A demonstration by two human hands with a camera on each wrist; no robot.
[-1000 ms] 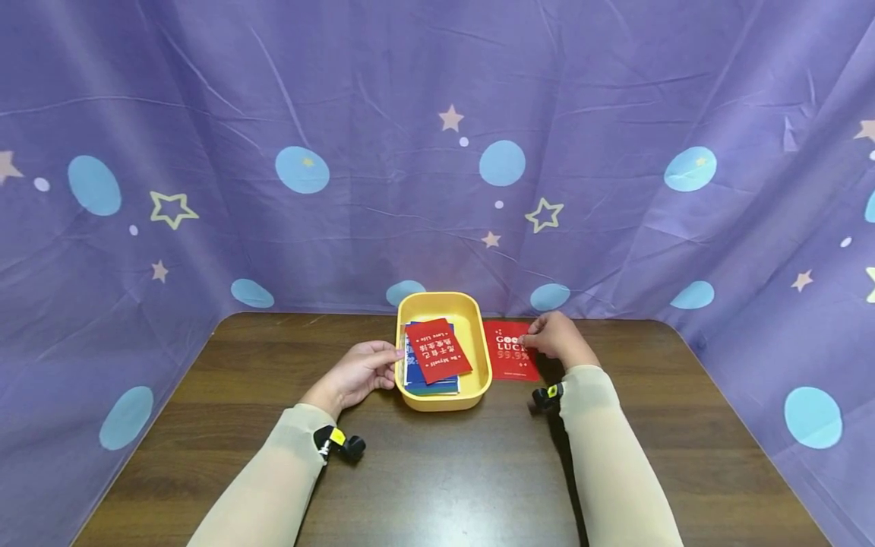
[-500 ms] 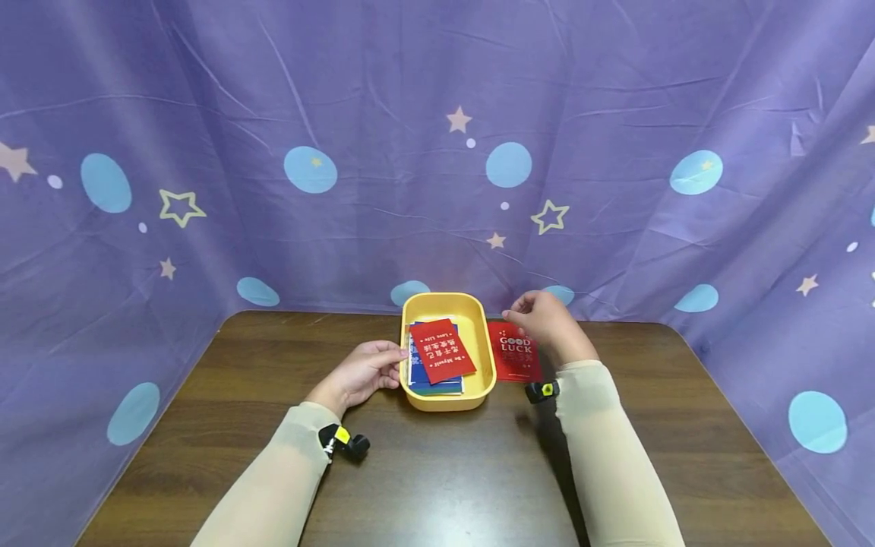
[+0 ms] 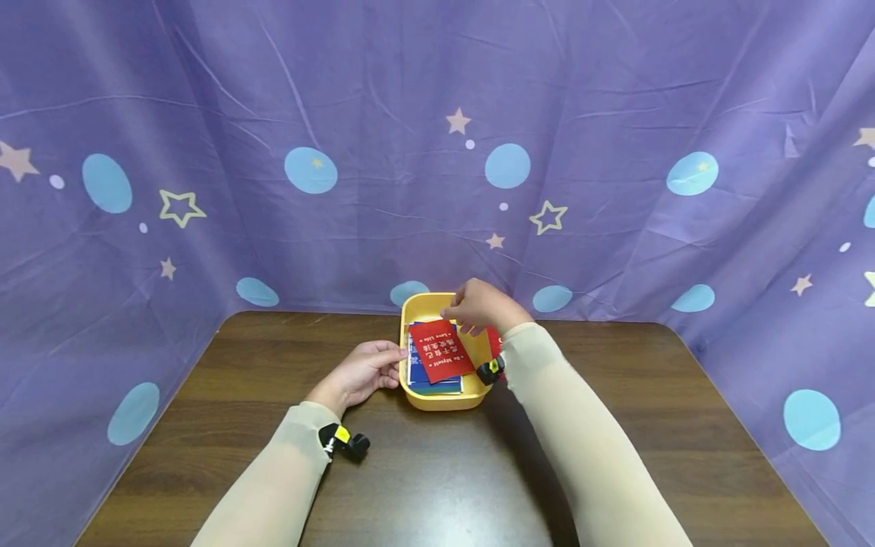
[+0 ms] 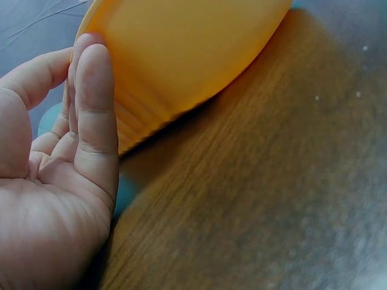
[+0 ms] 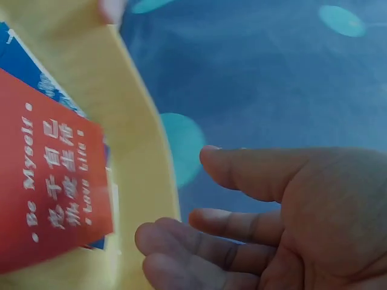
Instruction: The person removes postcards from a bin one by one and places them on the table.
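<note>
A yellow plastic tray (image 3: 447, 405) stands near the table's back edge. My left hand (image 3: 362, 374) holds its left rim, thumb on top and fingers along the outer wall. Inside lies a red envelope (image 3: 437, 368) with white lettering, slanted over blue ones (image 3: 415, 372). My right hand (image 3: 487, 305) is above the tray's back right part. In the right wrist view its fingers are spread loosely, with nothing between them. Just right of the tray, another red envelope (image 3: 495, 343) shows only in part, the right wrist and arm covering the rest.
The brown wooden table (image 3: 410, 471) extends to both sides and toward me. A purple curtain (image 3: 383, 228) with stars and blue spots hangs behind its back edge. Each wrist wears a small black camera.
My right hand has left the red GOOD LUCK envelope and moved left, over the tray. The left hand has stayed at the rim, and the envelopes lie as before.
</note>
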